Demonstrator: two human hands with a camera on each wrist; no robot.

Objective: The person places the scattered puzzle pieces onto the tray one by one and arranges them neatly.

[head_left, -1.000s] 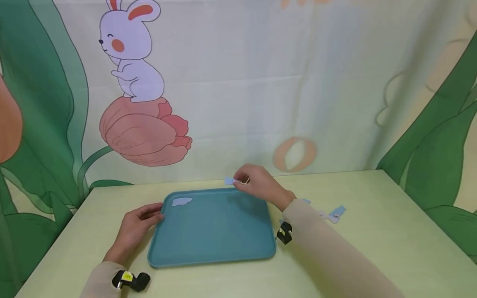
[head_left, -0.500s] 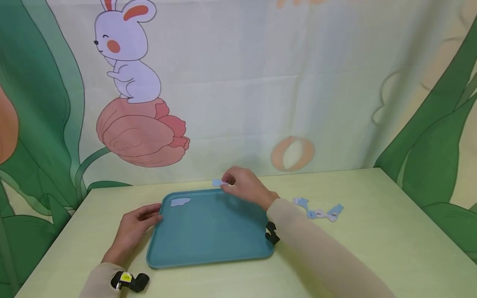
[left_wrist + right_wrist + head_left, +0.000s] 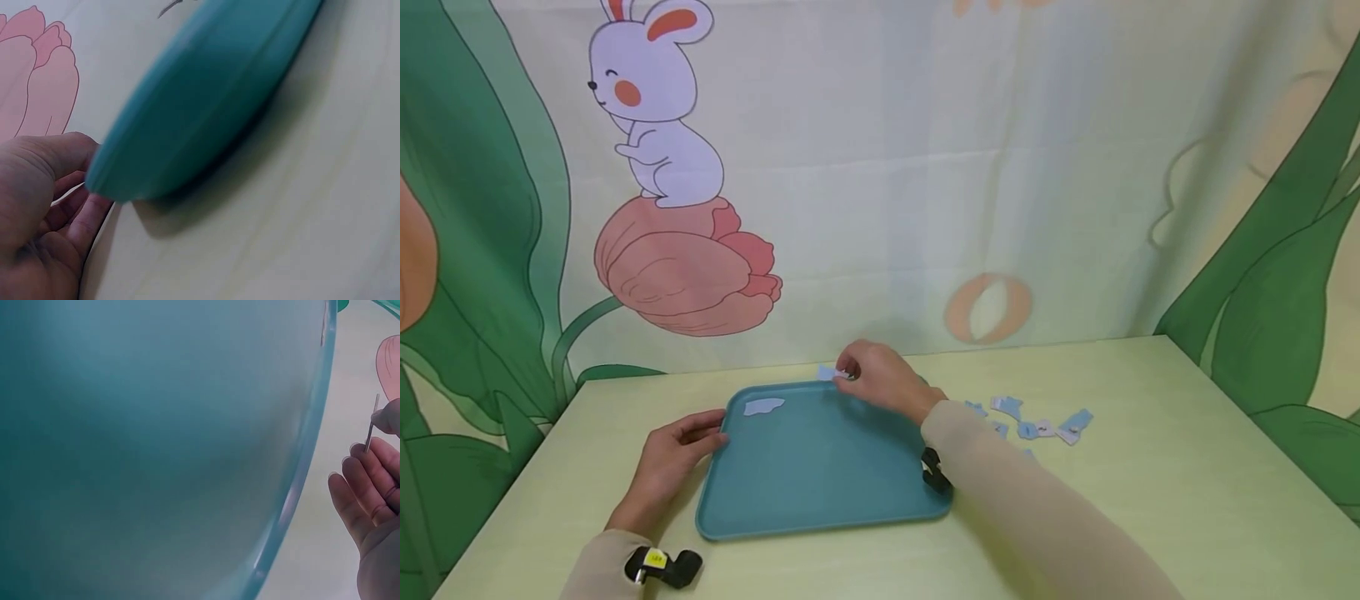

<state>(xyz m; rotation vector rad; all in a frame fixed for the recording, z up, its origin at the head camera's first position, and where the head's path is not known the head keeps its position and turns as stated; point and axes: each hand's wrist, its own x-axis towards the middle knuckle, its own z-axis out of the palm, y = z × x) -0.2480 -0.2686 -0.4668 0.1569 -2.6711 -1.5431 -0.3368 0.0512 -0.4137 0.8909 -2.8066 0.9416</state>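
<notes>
A teal tray (image 3: 820,475) lies on the table in the head view. My left hand (image 3: 673,454) grips its left rim; the left wrist view has the thumb and fingers around the tray's edge (image 3: 115,175). Over the far rim, my right hand (image 3: 883,379) pinches a small flat pale-blue puzzle piece (image 3: 825,372) between thumb and fingertips. The right wrist view shows that piece (image 3: 372,428) edge-on, a thin strip, with the other fingers spread loosely below it. A pale, wavy-edged piece (image 3: 764,406) lies inside the tray at its far left corner.
Several loose blue and white puzzle pieces (image 3: 1036,429) lie on the table to the right of the tray, partly behind my right sleeve (image 3: 992,450). A curtain (image 3: 880,208) printed with a rabbit and flowers hangs along the table's far edge.
My right hand has moved left along the tray's far rim with the puzzle piece, slowing lately. More loose pieces show beside the right sleeve. The left hand stays on the tray's rim.
</notes>
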